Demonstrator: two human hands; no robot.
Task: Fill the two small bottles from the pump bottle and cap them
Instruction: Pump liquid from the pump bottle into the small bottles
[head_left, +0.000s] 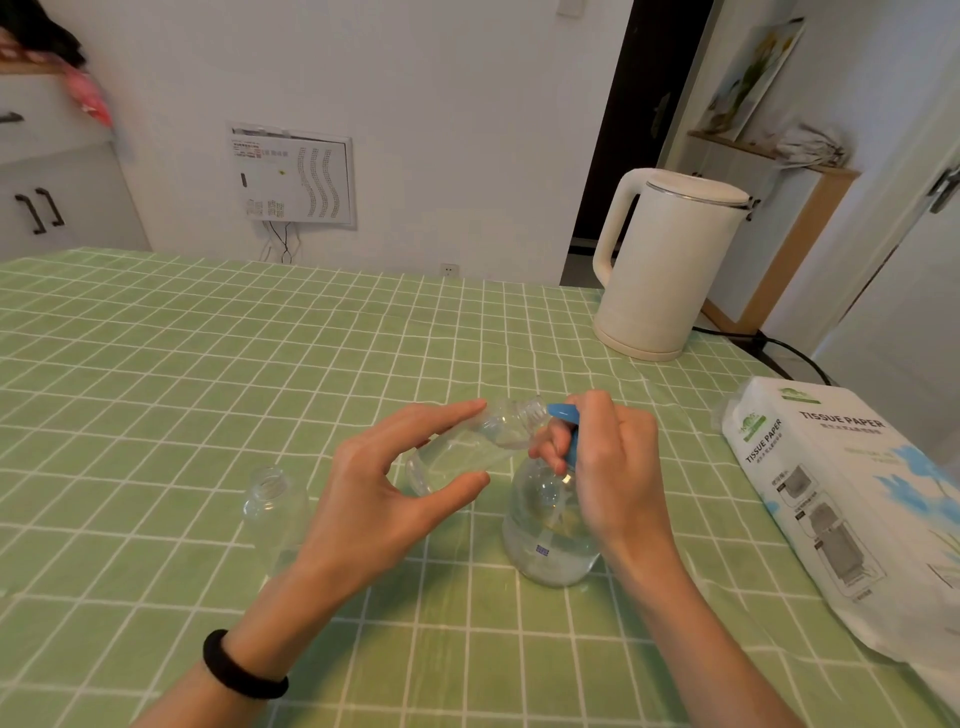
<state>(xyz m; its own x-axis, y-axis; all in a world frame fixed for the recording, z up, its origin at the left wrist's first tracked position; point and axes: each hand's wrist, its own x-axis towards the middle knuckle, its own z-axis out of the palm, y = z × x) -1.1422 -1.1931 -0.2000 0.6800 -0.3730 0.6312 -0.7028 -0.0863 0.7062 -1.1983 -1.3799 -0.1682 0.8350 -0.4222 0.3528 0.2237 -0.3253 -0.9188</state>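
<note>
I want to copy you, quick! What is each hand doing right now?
Left hand: pinches the tilted small bottle.
Right hand: grips the blue pump head of the pump bottle.

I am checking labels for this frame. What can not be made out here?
Head view:
- Fill level of tilted small bottle: clear, partly behind left hand.
- Blue pump head: mostly covered by right hand.
- Standing small bottle: base behind left wrist.
- Tissue paper pack: cut by right edge.
</note>
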